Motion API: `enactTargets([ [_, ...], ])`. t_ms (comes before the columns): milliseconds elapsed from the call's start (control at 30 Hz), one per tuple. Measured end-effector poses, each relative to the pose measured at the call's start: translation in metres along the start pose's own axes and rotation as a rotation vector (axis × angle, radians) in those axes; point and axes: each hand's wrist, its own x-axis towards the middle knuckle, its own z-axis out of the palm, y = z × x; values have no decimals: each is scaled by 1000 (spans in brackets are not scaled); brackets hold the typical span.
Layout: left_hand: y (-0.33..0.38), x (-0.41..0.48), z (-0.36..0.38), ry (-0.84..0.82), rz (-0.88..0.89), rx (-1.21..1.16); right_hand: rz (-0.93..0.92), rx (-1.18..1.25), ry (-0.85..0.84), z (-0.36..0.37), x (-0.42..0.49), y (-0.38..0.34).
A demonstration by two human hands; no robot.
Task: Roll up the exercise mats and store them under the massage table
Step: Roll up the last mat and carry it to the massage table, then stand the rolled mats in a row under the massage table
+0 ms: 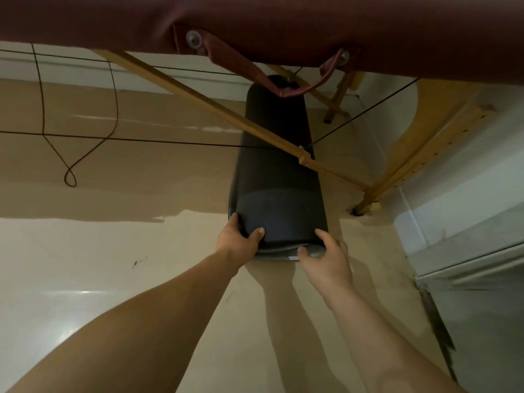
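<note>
A dark rolled-up exercise mat lies on the beige floor, pointing away from me, most of its length beneath the maroon massage table. My left hand grips the near end of the roll on its left side, thumb on top. On the right side of that end my right hand holds the roll, fingers curled over its rim. A wooden brace of the table crosses above the mat.
Black tension cables run under the table, with a loop of cord hanging at the left. A wooden table leg stands right of the mat. A grey-white cabinet sits at the right. A maroon strap hangs from the table.
</note>
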Motion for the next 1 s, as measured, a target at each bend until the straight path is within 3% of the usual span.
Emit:
enactTargets([
  [133, 18, 15, -5, 9, 0, -53, 41, 106, -122, -3, -7, -10],
  [267, 34, 7, -12, 1, -2, 81, 31, -8, -87, 0, -14, -17],
  [367, 35, -30, -38, 7, -48, 174, 13, -100, -152, 5, -41, -38],
  [500, 39, -118, -105, -11, -162, 216, 65, -159, -288, -5, -106, -90],
  [633, 57, -233, -171, -10, -240, 75, -75, -329, -438, -23, -183, -162],
  [1000, 32, -532, -322, 326, -457, -308, -392, -568, -873, -2, -441, -312],
])
